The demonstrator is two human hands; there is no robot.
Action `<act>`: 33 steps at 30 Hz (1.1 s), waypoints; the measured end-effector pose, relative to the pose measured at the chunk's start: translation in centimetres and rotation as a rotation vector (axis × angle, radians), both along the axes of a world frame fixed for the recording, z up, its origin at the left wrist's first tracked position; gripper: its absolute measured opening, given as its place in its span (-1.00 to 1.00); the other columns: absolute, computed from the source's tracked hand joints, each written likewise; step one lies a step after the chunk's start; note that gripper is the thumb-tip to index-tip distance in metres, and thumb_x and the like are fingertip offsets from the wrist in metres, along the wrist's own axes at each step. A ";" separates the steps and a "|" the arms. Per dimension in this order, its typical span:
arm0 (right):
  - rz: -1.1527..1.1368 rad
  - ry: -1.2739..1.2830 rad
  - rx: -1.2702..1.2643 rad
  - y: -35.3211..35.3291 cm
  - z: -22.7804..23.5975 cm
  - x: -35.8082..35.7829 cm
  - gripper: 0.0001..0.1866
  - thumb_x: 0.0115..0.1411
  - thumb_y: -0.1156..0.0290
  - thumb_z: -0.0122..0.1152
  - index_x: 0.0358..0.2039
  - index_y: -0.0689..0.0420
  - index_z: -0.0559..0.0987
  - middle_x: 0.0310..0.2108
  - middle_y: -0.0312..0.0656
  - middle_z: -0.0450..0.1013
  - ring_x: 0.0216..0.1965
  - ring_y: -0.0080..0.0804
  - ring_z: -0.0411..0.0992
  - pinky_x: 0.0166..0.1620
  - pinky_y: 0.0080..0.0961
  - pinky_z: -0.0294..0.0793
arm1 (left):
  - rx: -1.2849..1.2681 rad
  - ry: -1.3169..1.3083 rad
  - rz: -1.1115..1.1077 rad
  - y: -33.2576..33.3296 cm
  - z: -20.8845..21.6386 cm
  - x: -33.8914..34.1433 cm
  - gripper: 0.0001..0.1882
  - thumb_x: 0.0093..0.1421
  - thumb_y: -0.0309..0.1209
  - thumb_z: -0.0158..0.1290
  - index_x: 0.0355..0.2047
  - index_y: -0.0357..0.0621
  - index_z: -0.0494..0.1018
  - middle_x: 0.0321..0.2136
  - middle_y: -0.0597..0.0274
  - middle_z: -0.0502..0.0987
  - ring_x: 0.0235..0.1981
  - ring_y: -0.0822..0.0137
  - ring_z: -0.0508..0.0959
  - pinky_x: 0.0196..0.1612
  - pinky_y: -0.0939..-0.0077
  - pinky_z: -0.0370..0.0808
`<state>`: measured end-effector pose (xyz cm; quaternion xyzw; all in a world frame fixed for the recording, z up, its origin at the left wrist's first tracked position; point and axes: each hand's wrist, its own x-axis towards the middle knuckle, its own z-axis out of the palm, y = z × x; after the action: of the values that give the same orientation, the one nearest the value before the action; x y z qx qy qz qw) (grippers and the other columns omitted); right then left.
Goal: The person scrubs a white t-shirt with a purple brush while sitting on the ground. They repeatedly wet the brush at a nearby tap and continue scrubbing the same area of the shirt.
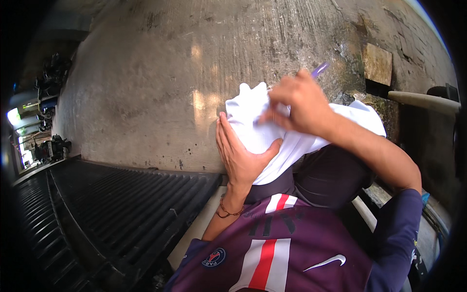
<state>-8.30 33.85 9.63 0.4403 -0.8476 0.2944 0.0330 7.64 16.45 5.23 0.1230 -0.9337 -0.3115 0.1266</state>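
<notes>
A white cloth (248,138) lies bunched and draped over my lap, with two small peaks standing up at its far edge. Against its left side rests my left hand (242,158), fingers stretched out and the thumb spread across the fabric. My right hand (302,103) is above the cloth, its fingers closed around a slim purple tool (319,70) whose end sticks out past the knuckles. Motion smears the right fingertips, so the tool's working end and exact kind cannot be made out. More white cloth (357,117) spreads out beneath my right forearm.
Black ribbed panels (131,204) stand close on my left. Ahead stretches a worn concrete floor (146,87), with a pale square slab (378,64) at the far right. A long light-coloured bar (421,101) juts in on the right. Motorcycles (51,148) are at the far left.
</notes>
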 end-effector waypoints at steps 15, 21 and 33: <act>-0.039 0.075 0.134 -1.5 1.8 -0.5 -0.69 0.10 -0.01 0.55 -0.33 -0.09 0.73 -0.39 -0.36 0.68 -0.21 -0.32 0.62 -0.01 -0.24 0.41 | -0.002 0.005 -0.013 -0.4 -0.1 0.1 0.56 -0.12 0.12 0.62 0.60 -0.54 -0.06 0.44 -0.55 0.25 0.50 -0.43 0.26 0.53 -0.24 0.23; 0.060 0.133 0.227 -1.4 0.1 2.0 -0.79 0.16 0.09 0.48 -0.28 -0.12 0.75 -0.38 -0.27 0.66 -0.20 -0.34 0.64 0.00 -0.18 0.44 | -0.023 0.006 -0.028 -0.4 -0.1 0.3 0.56 -0.08 0.17 0.60 0.60 -0.55 -0.07 0.44 -0.56 0.24 0.50 -0.44 0.25 0.54 -0.24 0.20; 0.043 0.133 0.102 -1.0 1.5 2.4 -0.78 0.15 0.07 0.48 -0.39 -0.13 0.66 -0.43 -0.43 0.59 -0.21 -0.41 0.60 -0.06 -0.25 0.41 | -0.019 0.019 -0.037 -0.2 0.2 -0.1 0.57 -0.11 0.12 0.62 0.61 -0.53 -0.09 0.45 -0.56 0.23 0.50 -0.43 0.24 0.55 -0.23 0.20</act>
<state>-5.87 32.83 11.11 0.4779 -0.8478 0.2216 0.0604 7.58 16.25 5.41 0.1017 -0.9374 -0.3062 0.1307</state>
